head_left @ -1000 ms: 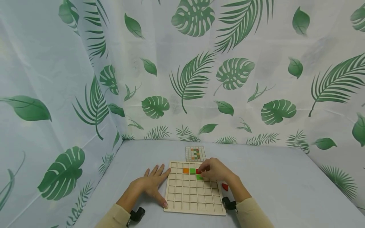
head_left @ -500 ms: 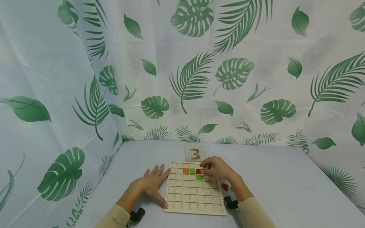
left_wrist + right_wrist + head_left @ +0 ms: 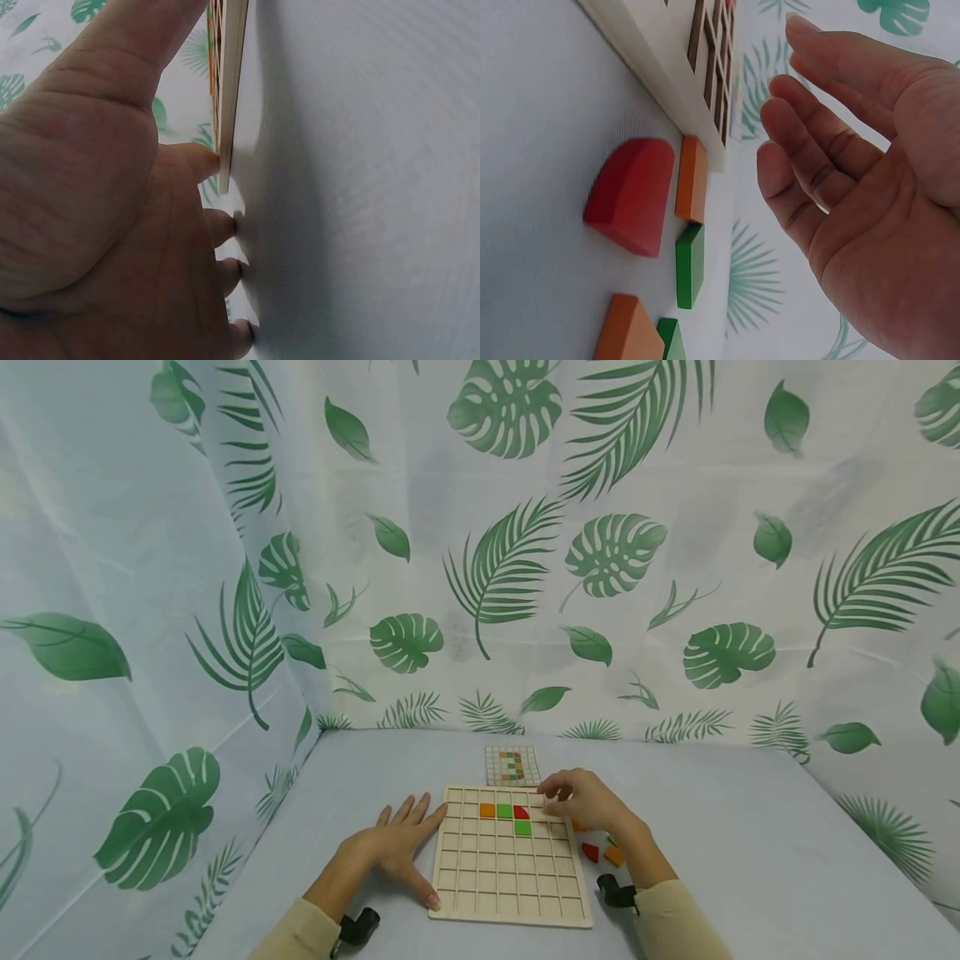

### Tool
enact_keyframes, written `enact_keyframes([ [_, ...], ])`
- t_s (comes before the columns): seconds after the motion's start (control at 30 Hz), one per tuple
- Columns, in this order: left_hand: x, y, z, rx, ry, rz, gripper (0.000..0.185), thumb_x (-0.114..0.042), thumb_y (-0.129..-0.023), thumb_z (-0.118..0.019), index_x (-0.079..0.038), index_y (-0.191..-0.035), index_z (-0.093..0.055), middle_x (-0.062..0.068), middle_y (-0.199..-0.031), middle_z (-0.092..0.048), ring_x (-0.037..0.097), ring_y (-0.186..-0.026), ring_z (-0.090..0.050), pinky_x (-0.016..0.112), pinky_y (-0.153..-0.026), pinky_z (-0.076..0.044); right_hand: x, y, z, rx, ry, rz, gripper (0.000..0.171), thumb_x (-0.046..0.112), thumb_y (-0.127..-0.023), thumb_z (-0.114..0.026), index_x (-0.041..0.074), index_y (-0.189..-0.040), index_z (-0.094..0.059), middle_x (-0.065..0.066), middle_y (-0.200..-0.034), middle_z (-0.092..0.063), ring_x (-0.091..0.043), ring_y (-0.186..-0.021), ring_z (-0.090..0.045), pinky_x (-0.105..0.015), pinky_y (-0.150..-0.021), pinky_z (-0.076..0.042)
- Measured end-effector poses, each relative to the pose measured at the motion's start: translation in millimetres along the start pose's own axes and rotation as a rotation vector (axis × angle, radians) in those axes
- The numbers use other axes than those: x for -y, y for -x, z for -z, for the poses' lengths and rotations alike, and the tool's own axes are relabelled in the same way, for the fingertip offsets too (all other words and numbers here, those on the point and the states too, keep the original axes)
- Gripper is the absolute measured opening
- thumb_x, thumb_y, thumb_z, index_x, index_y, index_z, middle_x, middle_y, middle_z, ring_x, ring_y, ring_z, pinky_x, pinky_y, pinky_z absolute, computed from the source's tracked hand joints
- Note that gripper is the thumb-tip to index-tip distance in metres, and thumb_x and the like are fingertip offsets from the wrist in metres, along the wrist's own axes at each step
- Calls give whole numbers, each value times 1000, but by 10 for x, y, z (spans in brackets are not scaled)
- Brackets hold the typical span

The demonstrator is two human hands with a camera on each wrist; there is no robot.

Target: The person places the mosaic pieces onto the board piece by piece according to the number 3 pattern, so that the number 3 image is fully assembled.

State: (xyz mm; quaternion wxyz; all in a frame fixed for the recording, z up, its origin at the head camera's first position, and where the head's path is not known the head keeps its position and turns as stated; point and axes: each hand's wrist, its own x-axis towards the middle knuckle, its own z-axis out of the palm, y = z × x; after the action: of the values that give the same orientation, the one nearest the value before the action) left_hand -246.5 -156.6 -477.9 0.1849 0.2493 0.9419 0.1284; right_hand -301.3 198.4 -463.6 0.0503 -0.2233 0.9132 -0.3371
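A wooden grid board [image 3: 510, 881] lies on the table. Its top rows hold an orange tile [image 3: 487, 810], a green tile [image 3: 505, 811], a red piece [image 3: 521, 812] and a second green tile [image 3: 522, 827] one row below. My left hand [image 3: 408, 835] lies flat on the table, its thumb [image 3: 142, 45] along the board's left edge [image 3: 231, 90]. My right hand [image 3: 564, 793] hovers over the board's far right corner with relaxed fingers [image 3: 810, 157] and holds nothing. Beside that corner lie loose pieces: a red quarter-round [image 3: 630, 195], an orange tile [image 3: 692, 178] and a green tile [image 3: 690, 264].
A small pattern card [image 3: 512, 766] lies just behind the board. More loose pieces, orange [image 3: 628, 330] and green [image 3: 671, 337], sit right of the board. Leaf-print curtains [image 3: 525, 568] close off the back and left of the grey table [image 3: 750, 843].
My right hand has lifted off the tiles and drifted right toward the board's far corner, uncovering the lower green tile and the loose pieces. The left hand has stayed put.
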Motion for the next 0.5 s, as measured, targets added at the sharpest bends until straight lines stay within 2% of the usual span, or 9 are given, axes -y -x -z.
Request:
enact_keyframes([
  [0.23, 1, -13, -9, 5, -13, 2, 134, -78, -53, -73, -25, -156, -5, 13, -161, 4, 37, -146, 5, 63, -112, 0, -76, 41, 63, 1, -33, -52, 24, 20, -85, -74, 14, -108, -72, -2, -99, -67, -22, -86, -55, -32, -67, -50],
  [0.5, 17, -22, -20, 2, -14, 9, 135, -79, -52, -73, -25, -156, -5, 12, -161, 3, 37, -146, 5, 63, -112, 0, -169, 75, 123, 10, -32, -42, 28, 19, -85, -74, 11, -111, -71, -6, -104, -68, -18, -83, -57, -29, -66, -51],
])
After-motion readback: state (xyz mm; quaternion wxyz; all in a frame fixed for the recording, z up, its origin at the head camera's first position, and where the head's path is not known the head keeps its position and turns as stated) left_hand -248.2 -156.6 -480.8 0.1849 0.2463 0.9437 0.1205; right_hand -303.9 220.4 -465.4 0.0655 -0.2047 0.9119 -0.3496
